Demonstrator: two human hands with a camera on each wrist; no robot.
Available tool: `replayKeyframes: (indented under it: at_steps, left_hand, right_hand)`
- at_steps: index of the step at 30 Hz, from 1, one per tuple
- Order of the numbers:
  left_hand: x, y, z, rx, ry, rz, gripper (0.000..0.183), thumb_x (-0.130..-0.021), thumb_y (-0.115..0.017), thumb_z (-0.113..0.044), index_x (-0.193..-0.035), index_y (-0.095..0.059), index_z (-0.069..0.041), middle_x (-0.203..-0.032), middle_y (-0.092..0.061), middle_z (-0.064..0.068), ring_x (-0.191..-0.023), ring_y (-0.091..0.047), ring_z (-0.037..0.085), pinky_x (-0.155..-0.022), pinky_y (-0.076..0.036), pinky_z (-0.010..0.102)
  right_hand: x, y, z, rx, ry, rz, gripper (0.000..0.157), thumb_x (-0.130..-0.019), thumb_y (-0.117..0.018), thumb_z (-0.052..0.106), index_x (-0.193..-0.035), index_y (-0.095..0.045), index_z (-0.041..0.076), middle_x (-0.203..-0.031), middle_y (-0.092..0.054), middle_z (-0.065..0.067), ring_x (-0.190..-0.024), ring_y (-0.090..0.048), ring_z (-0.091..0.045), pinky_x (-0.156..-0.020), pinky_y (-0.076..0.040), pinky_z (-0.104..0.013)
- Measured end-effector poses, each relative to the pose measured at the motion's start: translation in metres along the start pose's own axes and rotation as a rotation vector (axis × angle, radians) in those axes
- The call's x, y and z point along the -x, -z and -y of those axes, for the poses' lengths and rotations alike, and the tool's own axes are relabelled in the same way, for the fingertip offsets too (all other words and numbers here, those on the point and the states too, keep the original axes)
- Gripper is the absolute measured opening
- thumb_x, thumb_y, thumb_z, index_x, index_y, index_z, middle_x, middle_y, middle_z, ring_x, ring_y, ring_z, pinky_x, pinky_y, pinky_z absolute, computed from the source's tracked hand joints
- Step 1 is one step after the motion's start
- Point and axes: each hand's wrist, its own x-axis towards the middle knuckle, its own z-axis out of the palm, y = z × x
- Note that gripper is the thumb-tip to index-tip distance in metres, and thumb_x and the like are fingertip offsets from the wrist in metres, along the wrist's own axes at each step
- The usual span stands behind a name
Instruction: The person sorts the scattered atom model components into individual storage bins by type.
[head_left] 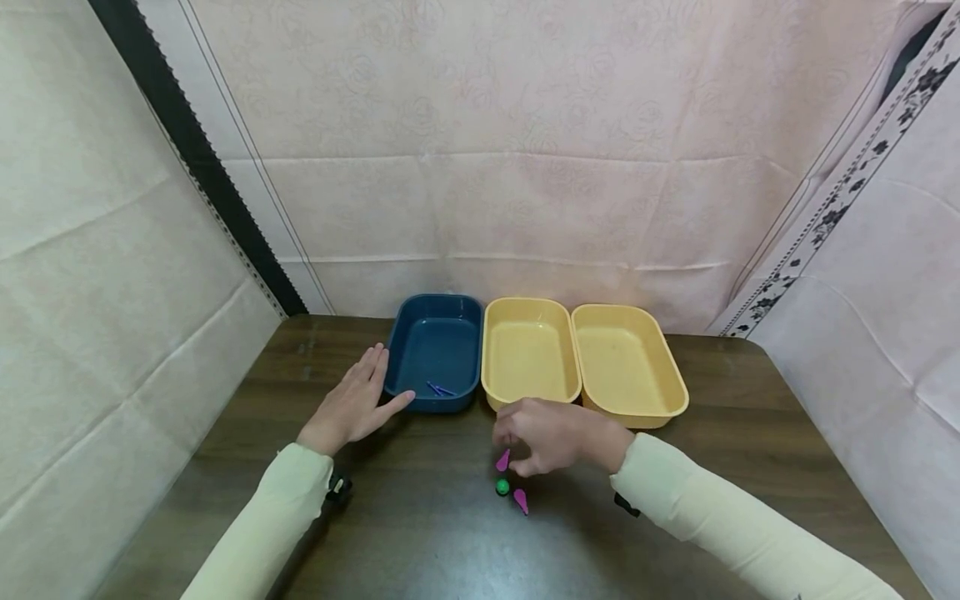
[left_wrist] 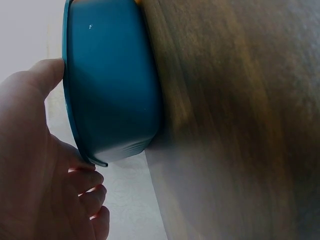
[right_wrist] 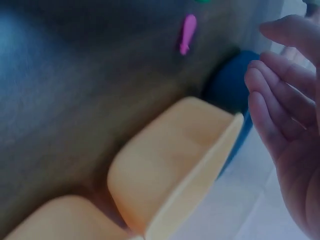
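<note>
In the head view my left hand (head_left: 358, 400) rests on the near left rim of a blue bin (head_left: 438, 329), fingers outstretched. The left wrist view has its thumb and a finger touching the blue rim. Two slim dark-blue pieces (head_left: 439, 389) lie inside that bin. My right hand (head_left: 551, 435) hovers in front of the yellow bins with loosely bent fingers; the right wrist view reveals nothing between thumb and fingers. Close below its fingertips is a small pink teardrop-shaped piece (head_left: 503, 460). A round green piece (head_left: 502, 486) and a second pink teardrop-shaped piece (head_left: 521, 500) lie nearer me.
A middle yellow bin (head_left: 531, 342) and a right yellow bin (head_left: 622, 354) stand beside the blue one in a row. All are on a dark wooden table (head_left: 420, 517). Pale patterned cloth (head_left: 480, 208) hangs behind and along both sides.
</note>
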Motion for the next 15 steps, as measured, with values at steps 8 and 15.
replayKeyframes:
  at_steps: [8,15]
  left_hand:
    - [0.0,-0.002,0.001,-0.005,-0.004,-0.006,0.106,-0.103,-0.042,-0.074,-0.168,-0.008,0.003,-0.178,-0.004,0.022,-0.165,-0.01,0.043,-0.133,-0.016,0.061]
    - [0.0,-0.002,0.0,-0.004,-0.006,-0.01,0.105,-0.103,-0.043,-0.072,-0.168,-0.008,0.003,-0.178,-0.004,0.022,-0.165,-0.01,0.044,-0.132,-0.017,0.061]
  right_hand:
    - [-0.012,-0.024,0.003,0.072,0.05,0.06,0.026,-0.091,-0.084,0.03,-0.111,-0.077,0.013,-0.106,-0.072,0.0,-0.091,-0.066,-0.005,-0.079,-0.055,-0.012]
    - [-0.019,-0.04,0.004,0.093,0.045,0.065,0.021,-0.088,-0.087,0.027,-0.102,-0.076,0.016,-0.095,-0.065,0.008,-0.081,-0.054,0.001,-0.07,-0.048,-0.01]
